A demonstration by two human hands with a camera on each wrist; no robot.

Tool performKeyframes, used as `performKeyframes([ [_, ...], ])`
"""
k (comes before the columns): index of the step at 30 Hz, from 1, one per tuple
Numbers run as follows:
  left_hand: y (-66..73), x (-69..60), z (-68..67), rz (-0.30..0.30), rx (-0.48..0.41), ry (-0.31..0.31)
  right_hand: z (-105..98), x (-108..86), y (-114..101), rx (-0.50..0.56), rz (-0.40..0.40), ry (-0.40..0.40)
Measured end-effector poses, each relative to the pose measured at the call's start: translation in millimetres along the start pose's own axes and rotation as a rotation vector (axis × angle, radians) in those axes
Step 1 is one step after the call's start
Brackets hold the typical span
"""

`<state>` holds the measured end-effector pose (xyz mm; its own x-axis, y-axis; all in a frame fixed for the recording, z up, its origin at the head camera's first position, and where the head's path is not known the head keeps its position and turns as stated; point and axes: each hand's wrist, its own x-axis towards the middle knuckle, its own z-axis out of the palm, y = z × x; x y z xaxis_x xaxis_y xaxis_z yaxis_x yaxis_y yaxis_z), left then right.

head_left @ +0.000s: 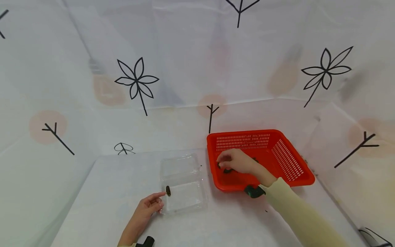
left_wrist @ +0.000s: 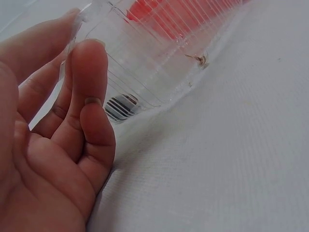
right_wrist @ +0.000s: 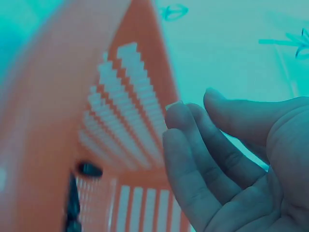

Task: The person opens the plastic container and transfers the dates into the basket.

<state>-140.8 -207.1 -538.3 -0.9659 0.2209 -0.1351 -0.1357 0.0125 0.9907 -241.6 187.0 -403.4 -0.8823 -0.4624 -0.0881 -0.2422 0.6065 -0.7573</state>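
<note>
My left hand [head_left: 145, 209] grips the left edge of a clear plastic box [head_left: 185, 197], whose lid lies folded back. In the left wrist view, the wall of the box passes between the fingers. Inside it, near that hand, lies a small dark oblong piece [head_left: 168, 190], seen through ribbed plastic from the wrist. Over the left part of a red basket [head_left: 262, 185] reaches my right hand [head_left: 237, 161], fingers loosely bent. Dark pieces [head_left: 227, 170] lie below it in the basket. The right wrist view shows a gap between thumb and fingers, with nothing visible in it.
The box and basket stand side by side on a white-covered table [head_left: 102, 202]. A patterned cloth [head_left: 185, 130] rises behind them. Another dark piece [head_left: 255, 160] lies farther back in the basket. Tiny dark specks [head_left: 266, 211] dot the cover.
</note>
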Motion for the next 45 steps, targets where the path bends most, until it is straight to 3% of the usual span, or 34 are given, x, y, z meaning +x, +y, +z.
performKeyframes([
  [7,0.3,-0.7,0.8,-0.041,-0.004,0.026,31.9,11.2,-17.5,-0.013,-0.08,0.003],
  [12,-0.6,-1.1,0.0,-0.028,-0.006,0.015,52.4,21.1,-33.8,0.027,-0.132,-0.051],
  [19,-2.2,-1.8,-0.9,-0.021,0.004,0.001,84.8,37.3,-53.8,-0.046,-0.204,-0.129],
  [25,-1.9,-2.1,-1.1,0.011,0.021,0.007,107.2,51.3,-56.7,-0.049,-0.198,-0.195],
  [29,0.6,-2.2,-0.8,-0.001,0.035,0.01,120.5,60.0,-55.0,-0.066,-0.185,-0.23],
  [36,-0.1,-0.8,-0.9,-0.001,0.042,0.014,144.2,68.4,-53.6,-0.186,-0.156,-0.308],
  [40,-0.8,0.2,-0.8,-0.024,0.026,0.025,154.0,68.9,-55.5,-0.237,-0.158,-0.353],
  [45,-1.1,1.2,0.4,-0.055,0.015,0.038,158.9,67.6,-58.4,-0.222,-0.154,-0.389],
])
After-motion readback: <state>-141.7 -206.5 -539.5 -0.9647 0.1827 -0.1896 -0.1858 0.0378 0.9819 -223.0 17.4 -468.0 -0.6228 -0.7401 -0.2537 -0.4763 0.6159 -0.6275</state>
